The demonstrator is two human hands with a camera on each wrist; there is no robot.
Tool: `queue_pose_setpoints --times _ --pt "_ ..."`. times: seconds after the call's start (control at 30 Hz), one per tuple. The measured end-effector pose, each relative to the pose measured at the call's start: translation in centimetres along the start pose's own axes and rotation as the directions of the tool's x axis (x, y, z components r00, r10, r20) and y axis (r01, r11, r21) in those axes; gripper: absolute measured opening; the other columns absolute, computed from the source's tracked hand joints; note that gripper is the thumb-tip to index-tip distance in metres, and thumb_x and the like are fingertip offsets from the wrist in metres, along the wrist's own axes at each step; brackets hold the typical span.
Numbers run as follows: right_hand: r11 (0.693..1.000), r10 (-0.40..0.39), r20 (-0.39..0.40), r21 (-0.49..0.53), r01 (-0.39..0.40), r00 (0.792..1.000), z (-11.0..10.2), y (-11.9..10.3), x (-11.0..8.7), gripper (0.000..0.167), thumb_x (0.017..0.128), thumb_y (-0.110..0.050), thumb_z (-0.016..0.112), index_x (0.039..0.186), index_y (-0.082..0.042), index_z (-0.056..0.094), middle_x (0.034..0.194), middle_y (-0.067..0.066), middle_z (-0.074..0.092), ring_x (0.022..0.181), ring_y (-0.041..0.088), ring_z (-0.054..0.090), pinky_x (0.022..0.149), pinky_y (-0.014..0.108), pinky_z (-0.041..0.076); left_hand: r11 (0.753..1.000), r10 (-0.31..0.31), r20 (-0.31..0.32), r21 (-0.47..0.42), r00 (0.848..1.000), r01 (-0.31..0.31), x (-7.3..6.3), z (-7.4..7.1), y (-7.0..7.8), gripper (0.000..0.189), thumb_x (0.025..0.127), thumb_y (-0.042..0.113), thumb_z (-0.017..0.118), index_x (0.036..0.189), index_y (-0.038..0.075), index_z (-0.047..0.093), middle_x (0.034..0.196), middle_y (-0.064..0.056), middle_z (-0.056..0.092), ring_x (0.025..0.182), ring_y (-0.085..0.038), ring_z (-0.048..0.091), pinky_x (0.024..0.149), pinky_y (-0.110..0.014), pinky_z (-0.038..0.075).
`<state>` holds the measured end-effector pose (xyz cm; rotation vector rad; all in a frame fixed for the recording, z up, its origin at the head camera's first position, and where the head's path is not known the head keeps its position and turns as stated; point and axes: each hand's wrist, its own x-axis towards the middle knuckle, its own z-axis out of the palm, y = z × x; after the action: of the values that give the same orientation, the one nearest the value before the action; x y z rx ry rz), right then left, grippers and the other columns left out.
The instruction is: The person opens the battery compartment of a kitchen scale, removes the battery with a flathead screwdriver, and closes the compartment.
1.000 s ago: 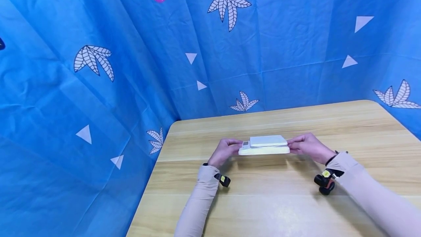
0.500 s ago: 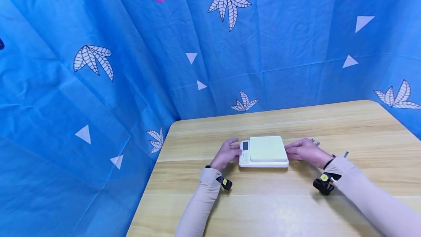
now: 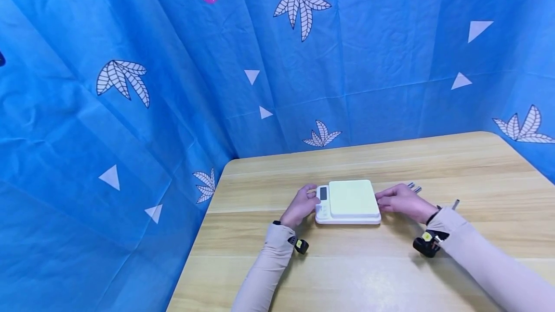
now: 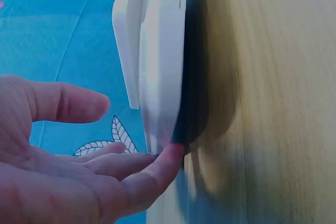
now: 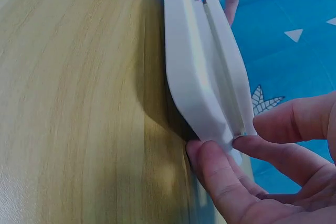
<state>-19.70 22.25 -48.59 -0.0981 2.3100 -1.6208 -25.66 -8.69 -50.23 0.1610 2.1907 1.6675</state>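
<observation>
A white kitchen scale (image 3: 353, 199) with a square platform and a small dark display faces up at the middle of the table. My left hand (image 3: 300, 205) is at its display end. In the left wrist view a fingertip (image 4: 172, 153) touches the scale's lower edge, while the thumb (image 4: 79, 103) stands apart. At the opposite end, my right hand (image 3: 403, 201) holds the scale's edge. Bent fingers (image 5: 215, 163) lie against its side and underside in the right wrist view, the thumb (image 5: 283, 121) near the platform's corner. Whether the base rests on the table is unclear.
The wooden table (image 3: 347, 273) has rounded far corners. Blue patterned curtain (image 3: 373, 61) hangs behind it and along the left side. Small metallic rods (image 3: 414, 187) show just behind my right hand, partly hidden by it. A camera is strapped to each wrist.
The scale has turned from an edge-on, raised pose to nearly flat, its platform and display now showing from above. My left thumb and fingers have spread. The right hand stays at its end.
</observation>
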Motion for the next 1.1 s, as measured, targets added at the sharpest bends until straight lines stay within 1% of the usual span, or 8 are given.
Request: queue_pose_setpoints --times 0.17,0.27,0.43,0.53,0.63,0.7,0.97,1.1 --pt "1.000 0.007 0.009 0.023 -0.007 1.000 0.0 -0.1 -0.1 0.048 0.099 -0.002 0.058 0.136 0.026 0.045 0.130 0.040 0.062 0.099 0.027 0.076 0.089 0.036 0.067 1.000 -0.006 -0.009 0.019 1.000 0.006 0.0 0.1 0.0 0.058 0.088 0.000 0.057 0.146 -0.002 0.046 0.145 -0.030 0.056 0.124 -0.030 0.064 0.091 -0.028 0.061" --pt "1.000 0.009 0.014 0.014 -0.009 1.000 0.1 -0.1 -0.1 0.049 0.099 -0.003 0.057 0.137 0.026 0.045 0.129 0.039 0.063 0.096 0.023 0.076 0.086 0.034 0.067 1.000 -0.009 -0.004 0.018 1.000 0.009 0.0 0.0 -0.2 0.056 0.090 0.000 0.057 0.145 -0.003 0.047 0.140 -0.029 0.060 0.122 -0.033 0.065 0.096 -0.035 0.062" --pt "0.998 0.025 -0.014 -0.063 -0.026 1.000 0.3 0.0 -0.1 0.047 0.098 -0.006 0.061 0.135 0.021 0.052 0.130 0.034 0.065 0.079 0.012 0.068 0.071 0.023 0.062 1.000 -0.023 0.028 0.003 0.999 0.023 0.0 -0.3 -0.1 0.056 0.095 0.002 0.057 0.148 -0.005 0.043 0.145 -0.029 0.055 0.132 -0.039 0.059 0.107 -0.046 0.059" --pt "0.996 0.042 -0.016 -0.081 -0.043 0.999 0.3 0.0 -0.2 0.046 0.099 -0.008 0.060 0.136 0.020 0.053 0.115 0.028 0.069 0.075 0.012 0.063 0.065 0.022 0.060 0.999 -0.032 0.052 0.010 0.998 0.031 0.1 -0.6 0.0 0.056 0.098 0.005 0.058 0.150 -0.006 0.042 0.149 -0.029 0.051 0.135 -0.040 0.056 0.108 -0.047 0.059" --pt "0.997 0.062 -0.002 -0.043 -0.062 0.998 0.3 0.0 -0.3 0.045 0.101 -0.009 0.060 0.134 0.021 0.053 0.101 0.018 0.071 0.078 0.014 0.066 0.065 0.023 0.062 0.999 -0.036 0.066 0.042 0.997 0.033 0.4 -1.1 0.1 0.056 0.100 0.010 0.059 0.151 -0.007 0.042 0.151 -0.028 0.050 0.135 -0.039 0.056 0.107 -0.046 0.059" --pt "0.997 0.069 0.018 -0.028 -0.068 0.997 0.2 0.1 -0.5 0.043 0.103 -0.011 0.059 0.131 0.022 0.053 0.098 0.015 0.072 0.080 0.016 0.068 0.065 0.025 0.064 0.997 -0.031 0.070 0.066 0.997 0.026 0.7 -1.5 0.1 0.055 0.101 0.012 0.059 0.150 -0.008 0.043 0.150 -0.027 0.051 0.132 -0.039 0.057 0.106 -0.047 0.060" --pt "0.984 0.164 0.071 0.063 -0.169 0.984 0.6 0.8 -1.4 0.046 0.106 -0.015 0.054 0.133 0.020 0.045 0.090 0.018 0.075 0.072 0.019 0.074 0.067 0.037 0.069 0.982 -0.017 0.035 0.186 0.999 0.010 2.6 -2.7 0.2 0.046 0.102 0.017 0.059 0.144 -0.001 0.055 0.147 -0.020 0.058 0.124 -0.035 0.063 0.103 -0.047 0.060" --pt "0.973 0.176 0.120 0.128 -0.191 0.977 1.0 1.4 -1.9 0.045 0.108 -0.017 0.050 0.133 0.019 0.040 0.086 0.019 0.074 0.070 0.021 0.075 0.068 0.038 0.069 0.976 -0.016 0.035 0.219 0.999 0.008 3.5 -2.7 0.2 0.042 0.103 0.017 0.060 0.142 0.000 0.058 0.139 -0.017 0.064 0.116 -0.030 0.065 0.095 -0.040 0.061"
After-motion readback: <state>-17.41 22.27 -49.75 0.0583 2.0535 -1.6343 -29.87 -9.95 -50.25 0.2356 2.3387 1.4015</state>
